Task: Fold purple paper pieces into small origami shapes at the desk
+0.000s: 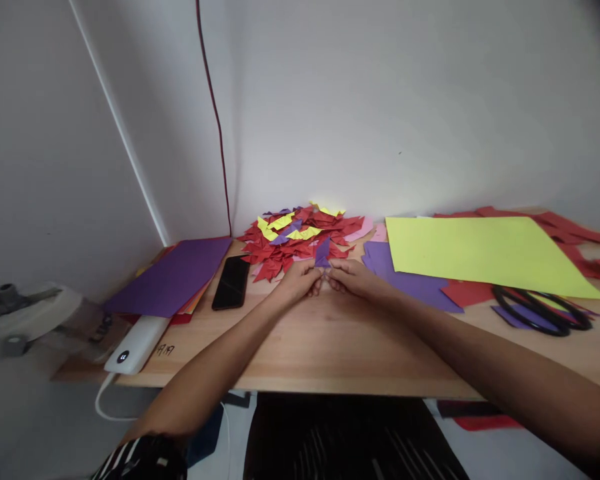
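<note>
A small folded purple paper [323, 255] is held up between my two hands, above the wooden table [330, 347]. My left hand [300, 279] pinches its left side, and my right hand [349, 275] pinches its right side. Both sets of fingers are closed, with the fingertips almost meeting at the lower edge of the paper. Just behind it lies a pile of folded paper pieces [275, 252], mostly red, with some yellow, purple and pink among them.
Left of my hands lie a black phone [231, 283], a stack topped by a purple sheet [173, 277] and a white power bank [137, 343]. To the right, a large yellow sheet [480, 253] covers purple papers [410, 283], near black-handled scissors [530, 313]. A transparent bottle [87, 327] stands far left.
</note>
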`<state>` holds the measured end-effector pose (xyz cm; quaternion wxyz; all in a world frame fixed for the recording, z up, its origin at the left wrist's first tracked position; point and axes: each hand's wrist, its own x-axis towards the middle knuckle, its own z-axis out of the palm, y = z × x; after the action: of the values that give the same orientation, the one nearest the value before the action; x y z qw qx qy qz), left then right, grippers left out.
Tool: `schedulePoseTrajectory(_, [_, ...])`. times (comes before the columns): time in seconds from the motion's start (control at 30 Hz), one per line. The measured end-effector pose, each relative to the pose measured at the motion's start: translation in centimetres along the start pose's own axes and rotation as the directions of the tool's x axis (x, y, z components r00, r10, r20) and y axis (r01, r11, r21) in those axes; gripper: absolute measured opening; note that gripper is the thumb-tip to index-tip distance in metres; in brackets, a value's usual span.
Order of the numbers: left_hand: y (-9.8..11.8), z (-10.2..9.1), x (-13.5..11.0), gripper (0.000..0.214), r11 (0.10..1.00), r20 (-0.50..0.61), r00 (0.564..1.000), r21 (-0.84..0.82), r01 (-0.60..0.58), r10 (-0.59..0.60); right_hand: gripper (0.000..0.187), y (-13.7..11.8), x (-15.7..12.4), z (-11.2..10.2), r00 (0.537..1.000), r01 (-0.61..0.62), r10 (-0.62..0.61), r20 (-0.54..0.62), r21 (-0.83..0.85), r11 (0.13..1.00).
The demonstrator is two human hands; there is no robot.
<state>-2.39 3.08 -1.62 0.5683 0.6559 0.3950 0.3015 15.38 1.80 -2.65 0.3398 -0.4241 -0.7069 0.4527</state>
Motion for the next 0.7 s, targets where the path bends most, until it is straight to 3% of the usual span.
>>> schedulePoseTrajectory(0.1, [-0.5,0.5,0.8,0.02,0.996,-0.091,0.993,-0.037,-0.081,0.077,0.023,0.0,0.8,-0.9,0.999,-0.03,0.032,0.044,-0.039,0.999])
schedulePoseTrajectory(0.2, [-1.1,0.8,1.0,0.021,0.99,-0.149,0.981,-0.047,-0.131,0.123,0.025,-0.1,1.4,-1.4,0.997,0.03,-0.02,0.073,-0.135,0.99])
schedulePoseTrajectory(0.43, [-1.6,0.1,0.4,0.024,0.987,-0.116,0.982,0.071,-0.141,0.149,0.023,0.3,1.0,-0.4,0.989,0.143,-0.148,-0.017,-0.169,0.975])
schedulePoseTrajectory(0.6, [-1.4,0.2,0.5,0.019,0.958,-0.163,0.967,0.24,-0.155,0.197,0.017,0.2,0.8,-0.3,0.994,0.108,-0.109,-0.005,-0.123,0.987])
schedulePoseTrajectory(0.7, [-1.4,0.2,0.6,0.018,0.96,-0.151,0.968,0.229,-0.163,0.2,0.019,0.2,0.9,-0.4,0.997,0.07,-0.072,-0.007,-0.153,0.986])
